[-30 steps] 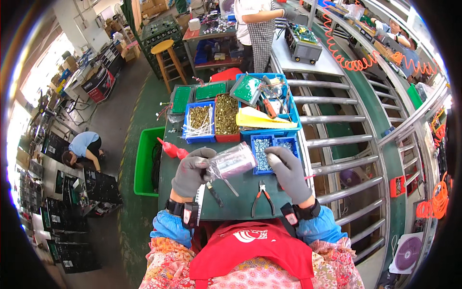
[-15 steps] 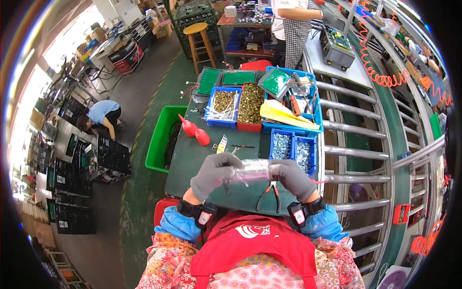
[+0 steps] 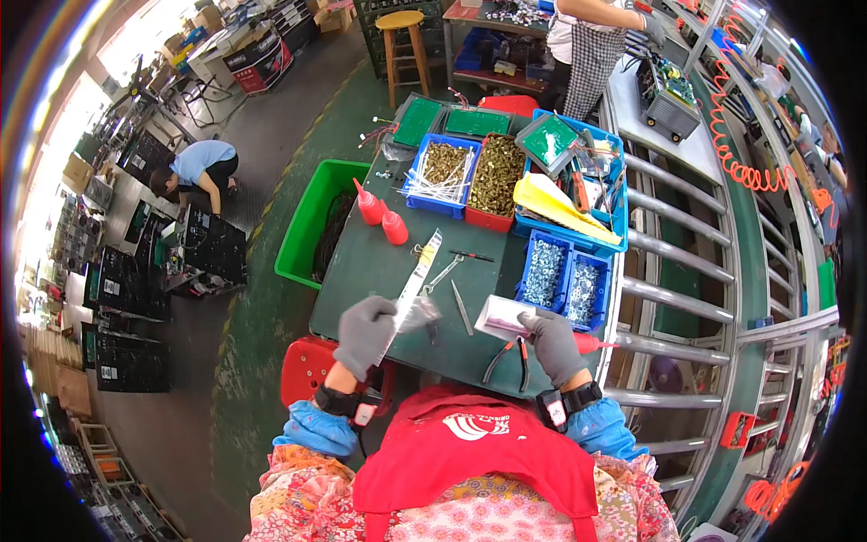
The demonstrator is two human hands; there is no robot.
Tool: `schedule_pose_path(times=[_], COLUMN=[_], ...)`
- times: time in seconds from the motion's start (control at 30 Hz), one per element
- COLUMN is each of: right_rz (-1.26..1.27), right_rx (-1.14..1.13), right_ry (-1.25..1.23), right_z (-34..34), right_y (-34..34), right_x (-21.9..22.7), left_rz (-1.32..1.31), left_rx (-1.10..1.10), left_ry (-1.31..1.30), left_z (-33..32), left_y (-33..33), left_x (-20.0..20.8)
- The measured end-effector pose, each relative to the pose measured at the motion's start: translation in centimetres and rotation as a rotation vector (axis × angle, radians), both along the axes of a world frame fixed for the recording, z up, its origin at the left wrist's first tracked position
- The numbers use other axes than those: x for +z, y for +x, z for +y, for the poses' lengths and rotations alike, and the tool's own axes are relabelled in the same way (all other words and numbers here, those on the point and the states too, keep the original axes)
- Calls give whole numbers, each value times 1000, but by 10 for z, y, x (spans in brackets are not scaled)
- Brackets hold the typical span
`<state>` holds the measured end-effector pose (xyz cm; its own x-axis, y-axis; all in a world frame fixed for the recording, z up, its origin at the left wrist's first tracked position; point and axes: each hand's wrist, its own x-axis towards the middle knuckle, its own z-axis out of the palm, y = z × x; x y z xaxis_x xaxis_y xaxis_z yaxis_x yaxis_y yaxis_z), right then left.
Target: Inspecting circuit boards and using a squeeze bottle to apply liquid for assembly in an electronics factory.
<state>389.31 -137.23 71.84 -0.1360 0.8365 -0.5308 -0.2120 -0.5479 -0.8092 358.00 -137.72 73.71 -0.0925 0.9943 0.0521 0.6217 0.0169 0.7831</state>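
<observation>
My right hand (image 3: 553, 345) is closed around one end of a pale, shiny, roll-shaped pack (image 3: 502, 317) above the table's near side. My left hand (image 3: 365, 334) is closed at a crumpled piece of clear plastic (image 3: 418, 315), which is smeared by motion. A long white strip like a ruler (image 3: 422, 273) lies beside that hand. Between the hands lie tweezers (image 3: 462, 307), a small wrench (image 3: 443, 274) and a thin black tool (image 3: 471, 256). Pliers with red and black handles (image 3: 508, 363) rest just below the pack. A red bottle (image 3: 587, 343) is partly hidden behind my right hand.
Blue bins of small metal parts (image 3: 545, 271), a blue tray of brass parts (image 3: 444, 163) and a red bin (image 3: 496, 173) stand farther back. Two red bottles (image 3: 381, 215) are at left. A green crate (image 3: 307, 221) flanks the table; a roller conveyor (image 3: 677, 289) runs right.
My hands have moved apart. The left went left with clear plastic, while the right keeps the pack. The ruler-like strip and tweezers now show in full, and the whole view has shifted slightly.
</observation>
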Motion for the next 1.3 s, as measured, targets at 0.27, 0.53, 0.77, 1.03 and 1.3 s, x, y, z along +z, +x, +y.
schedule_pose_path(times=[0.27,0.53,0.77,1.03,1.3], right_rz=[-51,-276,-41,-131,-254], right_rx=[-124,-120,387,152,-762], right_ry=[-135,-192,19,-41,-236], right_z=[43,66,13,-13,-163], right_y=[-46,-69,-86,-73,-14], right_x=[-36,-48,-15,-5,-16], left_rz=[-616,-779,-1189,-1243,-454], left_rx=[234,222,73,-153,-548], left_ry=[-400,-409,-512,-755,-861], left_z=[-28,-39,-29,6,23], left_y=[-33,-24,-27,-10,54], left_x=[-23,-22,-20,-23,-69])
